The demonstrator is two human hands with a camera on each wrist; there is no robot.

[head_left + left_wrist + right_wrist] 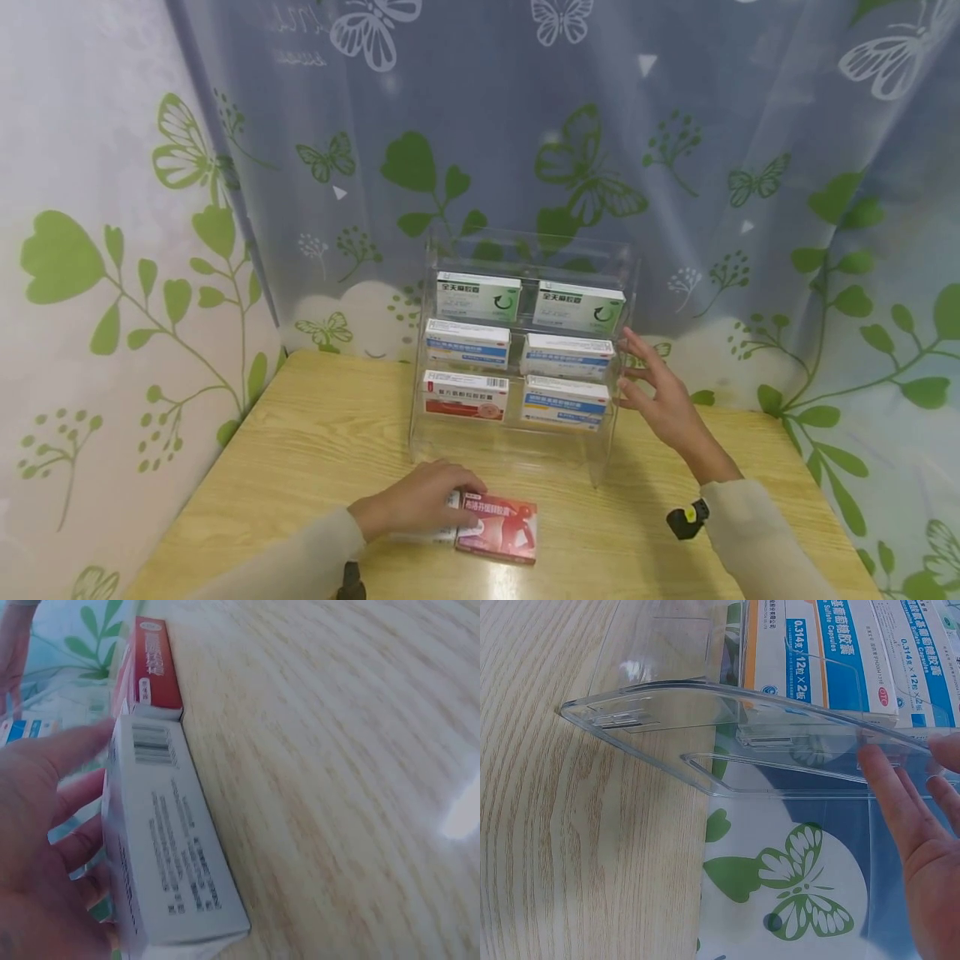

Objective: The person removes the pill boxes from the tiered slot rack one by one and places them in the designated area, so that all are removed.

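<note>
White carton: laid on the wood-grain table [322,433], before the clear acrylic display stand [495,442]; it is partly covered from above by the left hand [422,500].
Left hand: fingers are parted and loosely arched over the white carton [180,840]; how firmly it is touched cannot be told.
Red ibuprofen carton [497,527]: set just right of the white carton, end to end, beside the left thumb.
Long axes: both cartons are aligned left to right, roughly along the stand's front.
Nearer hand: the left; the right hand [663,408] is placed well apart, fingers extended and spread at the stand's right side panel [652,688].
Tiers: green-and-white cartons [478,297] are held on top, blue-and-white cartons [468,343] in the middle, a red-and-white carton [466,396] at lower left, another blue-and-white one at lower right.
</note>
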